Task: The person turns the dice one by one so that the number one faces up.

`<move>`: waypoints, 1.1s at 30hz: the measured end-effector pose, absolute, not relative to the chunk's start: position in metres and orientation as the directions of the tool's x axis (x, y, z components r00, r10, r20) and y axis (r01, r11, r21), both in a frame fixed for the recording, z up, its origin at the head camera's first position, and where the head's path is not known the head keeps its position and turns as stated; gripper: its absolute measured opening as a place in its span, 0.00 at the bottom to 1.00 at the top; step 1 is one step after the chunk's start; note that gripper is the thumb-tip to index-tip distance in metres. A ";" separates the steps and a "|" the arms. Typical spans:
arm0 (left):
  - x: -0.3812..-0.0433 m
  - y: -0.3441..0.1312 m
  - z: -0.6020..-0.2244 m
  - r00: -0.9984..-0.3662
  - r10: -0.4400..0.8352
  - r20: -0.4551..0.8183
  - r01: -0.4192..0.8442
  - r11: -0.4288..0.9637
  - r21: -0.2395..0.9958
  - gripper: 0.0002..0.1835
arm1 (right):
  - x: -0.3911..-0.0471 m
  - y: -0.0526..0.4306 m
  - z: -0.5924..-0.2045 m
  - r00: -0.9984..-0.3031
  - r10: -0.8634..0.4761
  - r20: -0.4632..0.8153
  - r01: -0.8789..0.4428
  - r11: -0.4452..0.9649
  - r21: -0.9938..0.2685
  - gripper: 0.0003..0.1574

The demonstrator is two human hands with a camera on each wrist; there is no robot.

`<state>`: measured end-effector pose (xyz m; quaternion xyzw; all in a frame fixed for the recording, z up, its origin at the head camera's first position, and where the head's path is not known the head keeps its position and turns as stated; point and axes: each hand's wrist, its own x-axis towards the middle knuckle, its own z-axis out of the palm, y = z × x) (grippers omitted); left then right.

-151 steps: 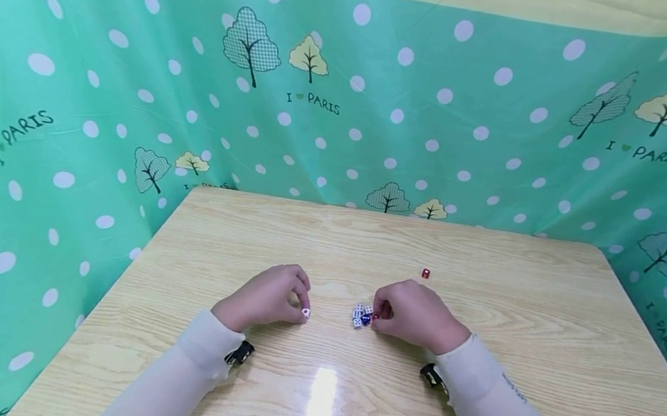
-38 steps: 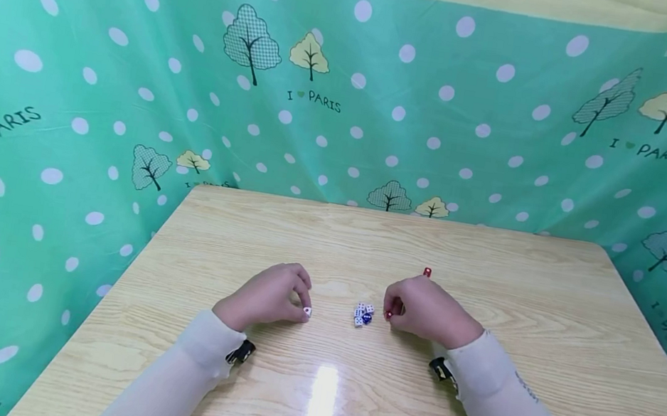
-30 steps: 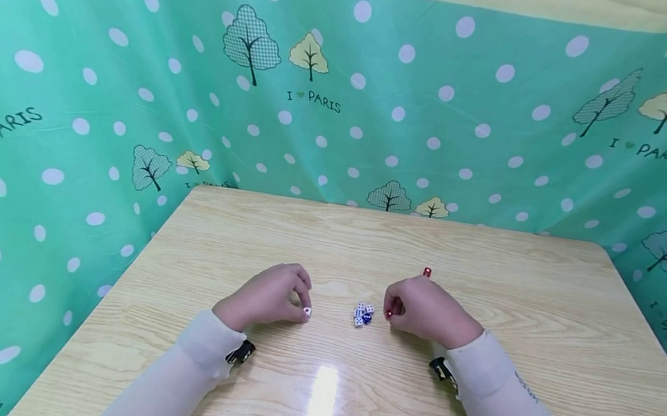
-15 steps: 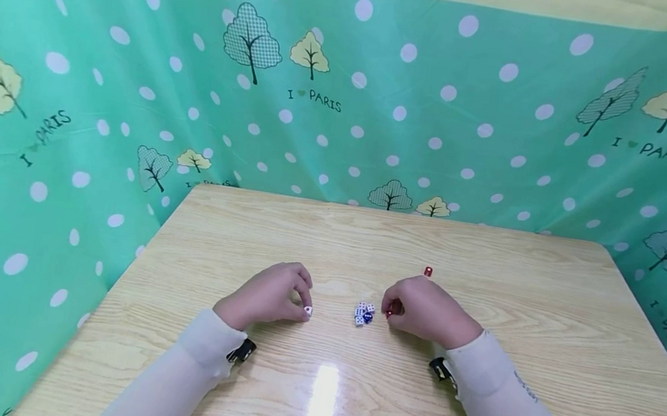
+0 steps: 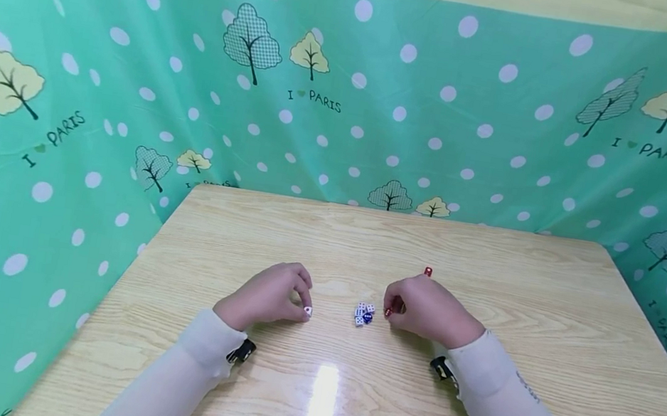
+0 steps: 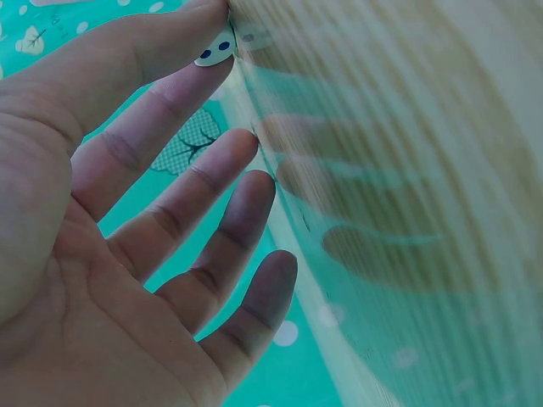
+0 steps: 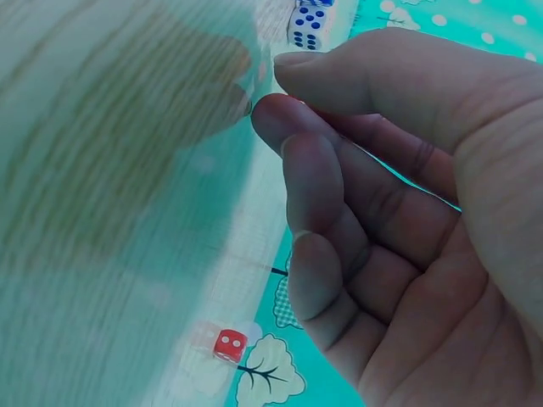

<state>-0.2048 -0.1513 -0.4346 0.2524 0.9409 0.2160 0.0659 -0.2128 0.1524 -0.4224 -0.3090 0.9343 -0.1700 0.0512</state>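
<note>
My left hand (image 5: pixel 271 297) pinches a white die (image 5: pixel 308 311) at the tabletop, between thumb and index finger. In the left wrist view this die (image 6: pixel 215 51) shows blue pips, and the other fingers are spread loosely. My right hand (image 5: pixel 431 312) pinches a red die (image 5: pixel 388 312) just right of a small cluster. That cluster holds several white dice (image 5: pixel 359 321) and one blue die (image 5: pixel 367 318), set close together. In the right wrist view the pinched die is hidden behind the fingertips, and a white die (image 7: pixel 306 27) stands beyond the thumb.
Another red die (image 5: pixel 427 271) lies behind my right hand on the wooden table (image 5: pixel 278 228). A green patterned cloth (image 5: pixel 346 124) hangs along the back and sides. Glare (image 5: pixel 321 407) reflects on the near tabletop.
Since the oldest frame, my right hand has shifted right with the red die, away from the cluster. Over the last second it barely moves. My left hand stays in place with its white die.
</note>
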 end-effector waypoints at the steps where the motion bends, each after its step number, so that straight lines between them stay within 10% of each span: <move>1: -0.205 -0.151 -0.435 -0.864 0.503 -0.016 0.446 0.779 0.440 0.06 | -0.213 0.152 -0.422 -0.800 -0.600 0.013 -0.565 0.747 -0.351 0.07; 33: -0.202 -0.150 -0.434 -0.874 0.486 -0.032 0.422 0.789 0.448 0.05 | -0.217 0.157 -0.429 -0.810 -0.584 -0.053 -0.510 0.746 -0.427 0.08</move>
